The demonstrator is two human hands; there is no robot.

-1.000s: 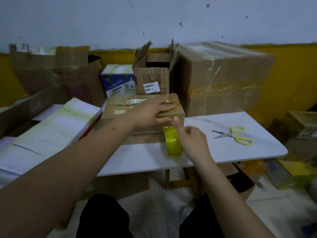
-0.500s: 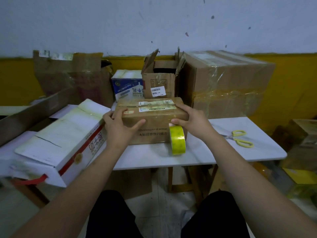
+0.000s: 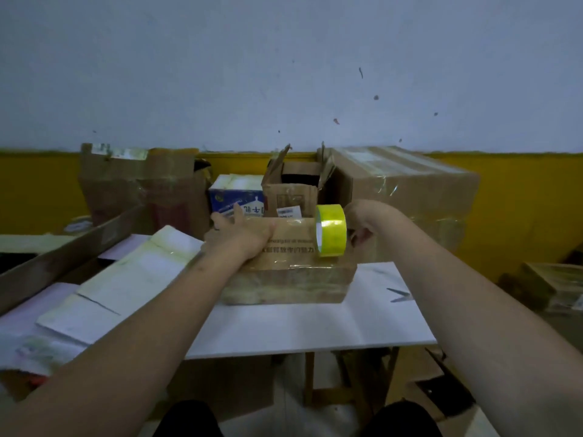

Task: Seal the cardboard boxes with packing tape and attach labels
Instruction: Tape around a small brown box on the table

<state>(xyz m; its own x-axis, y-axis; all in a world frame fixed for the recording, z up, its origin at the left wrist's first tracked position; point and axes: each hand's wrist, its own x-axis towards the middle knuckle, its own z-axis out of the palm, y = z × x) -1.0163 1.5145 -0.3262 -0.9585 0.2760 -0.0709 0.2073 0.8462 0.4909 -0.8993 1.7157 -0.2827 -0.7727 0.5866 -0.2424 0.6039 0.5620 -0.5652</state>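
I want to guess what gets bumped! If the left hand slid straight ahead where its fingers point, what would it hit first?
Probably the blue-and-white carton. The left hand lies on the cardboard box, fingers pointing away toward the wall, and that carton stands right behind. Depth is unclear, so there may be a gap.

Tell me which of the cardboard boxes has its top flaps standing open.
The small brown box at the back, between the blue-and-white carton and the big taped box. Its flaps stick up; the box on the table is closed.
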